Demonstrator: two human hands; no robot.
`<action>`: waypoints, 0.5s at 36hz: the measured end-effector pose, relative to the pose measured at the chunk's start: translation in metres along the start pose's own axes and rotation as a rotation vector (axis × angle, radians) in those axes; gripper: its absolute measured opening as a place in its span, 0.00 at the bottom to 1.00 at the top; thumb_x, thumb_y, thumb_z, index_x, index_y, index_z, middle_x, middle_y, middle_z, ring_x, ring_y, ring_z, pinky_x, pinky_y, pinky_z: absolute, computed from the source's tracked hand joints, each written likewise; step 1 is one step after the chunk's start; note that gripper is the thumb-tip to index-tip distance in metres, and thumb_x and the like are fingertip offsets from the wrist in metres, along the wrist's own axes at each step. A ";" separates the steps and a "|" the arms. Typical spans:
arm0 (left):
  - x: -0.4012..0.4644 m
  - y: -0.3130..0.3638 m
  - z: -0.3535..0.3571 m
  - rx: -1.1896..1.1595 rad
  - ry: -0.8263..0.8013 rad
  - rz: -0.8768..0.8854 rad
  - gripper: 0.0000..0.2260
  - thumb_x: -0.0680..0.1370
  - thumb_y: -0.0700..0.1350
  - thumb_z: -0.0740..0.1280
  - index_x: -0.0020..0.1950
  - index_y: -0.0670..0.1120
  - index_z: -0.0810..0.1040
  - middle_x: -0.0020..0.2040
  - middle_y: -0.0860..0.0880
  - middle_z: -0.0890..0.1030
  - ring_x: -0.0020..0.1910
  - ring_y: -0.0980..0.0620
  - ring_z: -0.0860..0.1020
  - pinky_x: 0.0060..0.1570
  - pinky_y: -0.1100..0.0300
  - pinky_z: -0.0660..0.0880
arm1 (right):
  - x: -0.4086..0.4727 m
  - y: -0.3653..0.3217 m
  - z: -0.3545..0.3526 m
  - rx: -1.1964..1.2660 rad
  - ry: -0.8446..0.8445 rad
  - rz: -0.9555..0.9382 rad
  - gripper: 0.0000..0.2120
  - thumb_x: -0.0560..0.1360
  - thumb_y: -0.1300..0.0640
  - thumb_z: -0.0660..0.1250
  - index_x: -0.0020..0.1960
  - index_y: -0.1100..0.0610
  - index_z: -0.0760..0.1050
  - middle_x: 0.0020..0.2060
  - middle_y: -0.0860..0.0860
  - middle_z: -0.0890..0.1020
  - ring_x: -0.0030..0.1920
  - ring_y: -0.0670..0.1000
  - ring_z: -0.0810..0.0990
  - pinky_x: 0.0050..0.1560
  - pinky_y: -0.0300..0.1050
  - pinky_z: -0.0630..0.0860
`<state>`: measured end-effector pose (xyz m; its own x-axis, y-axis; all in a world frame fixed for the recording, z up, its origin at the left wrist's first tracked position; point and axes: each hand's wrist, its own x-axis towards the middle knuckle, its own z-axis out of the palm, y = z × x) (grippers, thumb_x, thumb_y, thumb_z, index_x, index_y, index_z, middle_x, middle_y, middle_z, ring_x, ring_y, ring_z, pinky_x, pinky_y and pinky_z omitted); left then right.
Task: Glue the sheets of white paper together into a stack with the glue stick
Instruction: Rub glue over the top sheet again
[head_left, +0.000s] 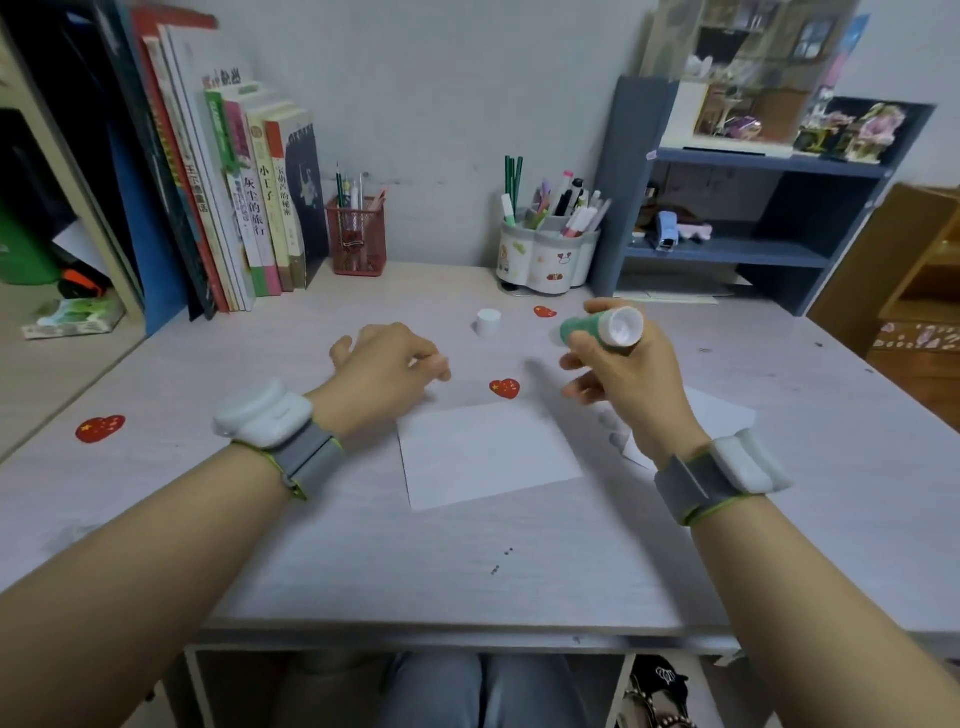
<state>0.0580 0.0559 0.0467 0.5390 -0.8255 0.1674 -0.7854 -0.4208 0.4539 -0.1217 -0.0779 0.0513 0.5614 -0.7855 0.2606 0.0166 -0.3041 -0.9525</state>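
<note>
The head view looks down on a pale desk with both forearms reaching in. The right hand has its fingers curled round a green glue stick, holding it off the desk with its uncapped white end turned up toward the camera. The white cap stands on the desk well behind the sheets, between the two hands. The left hand hovers just beyond the far left corner of the sheet of white paper; its fingers are loosely curled and seem to grip nothing, though the fingertips are blurred. That sheet lies flat in the middle of the desk. A second white sheet shows just to its right, largely hidden behind the right wrist; whether more sheets lie under either cannot be told.

The step in hand looks like readying the glue: stick open, no glue visibly laid on the paper yet. The next move likely calls for tipping the stick's open end down onto the centre sheet while the left hand presses the sheet still, then laying the second sheet on top with edges aligned.
</note>
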 end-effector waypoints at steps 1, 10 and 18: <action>0.006 0.012 0.000 -0.085 -0.024 0.017 0.13 0.80 0.51 0.57 0.46 0.54 0.81 0.53 0.51 0.80 0.59 0.49 0.72 0.66 0.49 0.62 | 0.003 0.003 -0.002 -0.055 -0.006 -0.034 0.15 0.75 0.62 0.67 0.59 0.52 0.71 0.47 0.55 0.81 0.35 0.54 0.82 0.33 0.45 0.80; 0.030 0.084 0.021 -0.745 -0.232 0.009 0.16 0.76 0.47 0.67 0.62 0.48 0.68 0.46 0.47 0.82 0.49 0.51 0.80 0.54 0.52 0.73 | 0.009 0.023 -0.007 -0.476 -0.230 -0.341 0.37 0.71 0.76 0.52 0.75 0.51 0.57 0.72 0.49 0.65 0.66 0.45 0.68 0.59 0.28 0.65; 0.052 0.100 0.045 -0.850 -0.218 0.031 0.16 0.72 0.31 0.68 0.59 0.38 0.73 0.31 0.53 0.77 0.35 0.54 0.75 0.43 0.61 0.75 | 0.018 0.039 -0.030 -0.449 -0.337 -0.260 0.46 0.67 0.77 0.51 0.75 0.41 0.46 0.75 0.42 0.55 0.74 0.42 0.57 0.70 0.30 0.57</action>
<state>-0.0065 -0.0461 0.0616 0.3825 -0.9221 0.0591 -0.2594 -0.0458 0.9647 -0.1358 -0.1201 0.0231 0.8174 -0.4638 0.3417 -0.1208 -0.7179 -0.6856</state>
